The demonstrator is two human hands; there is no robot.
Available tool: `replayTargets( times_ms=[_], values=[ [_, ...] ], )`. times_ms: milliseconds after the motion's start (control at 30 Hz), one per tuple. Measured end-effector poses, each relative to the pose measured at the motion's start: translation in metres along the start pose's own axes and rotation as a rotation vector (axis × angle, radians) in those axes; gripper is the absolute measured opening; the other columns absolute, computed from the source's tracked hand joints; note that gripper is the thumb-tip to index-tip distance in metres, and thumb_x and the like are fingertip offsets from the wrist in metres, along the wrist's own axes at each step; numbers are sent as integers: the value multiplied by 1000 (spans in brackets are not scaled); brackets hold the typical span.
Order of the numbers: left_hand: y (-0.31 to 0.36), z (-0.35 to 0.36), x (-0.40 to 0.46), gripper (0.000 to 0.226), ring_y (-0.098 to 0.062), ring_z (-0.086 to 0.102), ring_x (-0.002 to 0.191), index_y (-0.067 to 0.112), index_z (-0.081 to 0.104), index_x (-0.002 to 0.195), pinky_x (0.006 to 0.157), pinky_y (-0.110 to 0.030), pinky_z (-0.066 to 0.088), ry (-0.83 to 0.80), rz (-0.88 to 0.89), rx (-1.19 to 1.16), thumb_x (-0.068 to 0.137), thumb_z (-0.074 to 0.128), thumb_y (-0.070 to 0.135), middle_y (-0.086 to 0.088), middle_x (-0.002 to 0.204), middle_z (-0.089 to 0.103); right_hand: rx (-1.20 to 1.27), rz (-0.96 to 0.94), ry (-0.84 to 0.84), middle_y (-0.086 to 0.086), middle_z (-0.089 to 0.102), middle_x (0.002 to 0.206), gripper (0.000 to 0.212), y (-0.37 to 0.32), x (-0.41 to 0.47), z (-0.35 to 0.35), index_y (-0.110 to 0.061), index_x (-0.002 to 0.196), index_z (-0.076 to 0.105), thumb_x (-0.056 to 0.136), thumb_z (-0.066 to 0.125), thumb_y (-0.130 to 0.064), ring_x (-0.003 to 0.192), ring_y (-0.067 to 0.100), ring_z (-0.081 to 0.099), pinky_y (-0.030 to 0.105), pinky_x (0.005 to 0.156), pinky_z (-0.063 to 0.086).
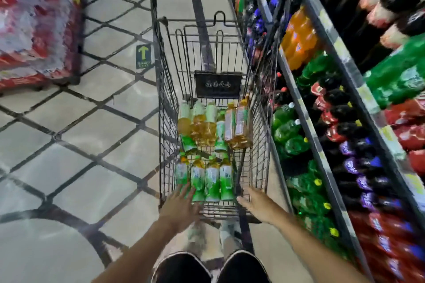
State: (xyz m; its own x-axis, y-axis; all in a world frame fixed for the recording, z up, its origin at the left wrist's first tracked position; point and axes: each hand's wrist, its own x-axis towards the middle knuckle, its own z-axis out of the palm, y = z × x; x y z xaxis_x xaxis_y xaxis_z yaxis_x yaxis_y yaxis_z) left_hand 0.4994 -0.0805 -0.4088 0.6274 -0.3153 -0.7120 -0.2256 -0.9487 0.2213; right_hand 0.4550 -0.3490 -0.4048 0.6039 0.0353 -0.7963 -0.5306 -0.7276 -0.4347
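Black shoes (181,267) at the bottom, and just ahead both hands are at the cart (165,122). The left hand (181,203), fingers spread and holding nothing, lies on the near row of green-labelled bottles (212,181) on the cart floor. The right hand (255,202) rests loose-fingered at the near right corner, gripping nothing. A drinks shelf (346,62) runs alongside on the right.
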Motion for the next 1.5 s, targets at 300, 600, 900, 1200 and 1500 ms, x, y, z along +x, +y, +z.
replayTargets(
  times_ms=[300, 600, 900, 1200, 1500],
  values=[
    [-28, 69, 119, 76, -29, -2, 158, 16, 7, 163, 127, -41, 10, -149, -40, -20, 104, 24, 60, -8, 171, -9, 177, 139, -7, 9, 47, 151, 66, 31, 122, 65, -13, 152, 38, 98, 57, -47, 135, 24, 49, 30, 106, 39],
    [-34, 104, 162, 77, -31, -2, 157, 24, -1, 163, 124, -44, 11, -153, -57, -167, 104, 38, 55, 1, 168, -23, 355, 245, 128, 7, 45, 152, 64, 48, 203, 84, -15, 157, 27, 103, 53, -38, 126, 19, 53, 29, 96, 40],
    [-33, 114, 173, 76, -34, 33, 146, 13, 13, 160, 112, -46, 43, 38, -135, -434, 100, 57, 29, -6, 164, 6, 526, 287, 229, -1, 64, 121, 46, 51, 249, 121, -19, 134, 53, 95, 64, -41, 97, 18, 67, 26, 66, 52],
    [-32, 110, 194, 69, -37, 26, 149, -1, 16, 158, 123, -44, 27, 99, -229, -506, 101, 53, 11, -22, 159, 23, 495, 431, 270, -12, 51, 75, 28, 60, 235, 103, -14, 90, 55, 88, 77, -31, 62, -3, 49, 9, 43, 33],
    [-21, 113, 222, 79, -38, 52, 132, 6, 17, 156, 104, -46, 49, 111, -376, -562, 96, 67, 17, -21, 152, 39, 565, 367, 274, 4, 64, 114, 55, 64, 238, 110, -6, 135, 45, 92, 73, -26, 91, 17, 57, 5, 49, 39]
  ],
)
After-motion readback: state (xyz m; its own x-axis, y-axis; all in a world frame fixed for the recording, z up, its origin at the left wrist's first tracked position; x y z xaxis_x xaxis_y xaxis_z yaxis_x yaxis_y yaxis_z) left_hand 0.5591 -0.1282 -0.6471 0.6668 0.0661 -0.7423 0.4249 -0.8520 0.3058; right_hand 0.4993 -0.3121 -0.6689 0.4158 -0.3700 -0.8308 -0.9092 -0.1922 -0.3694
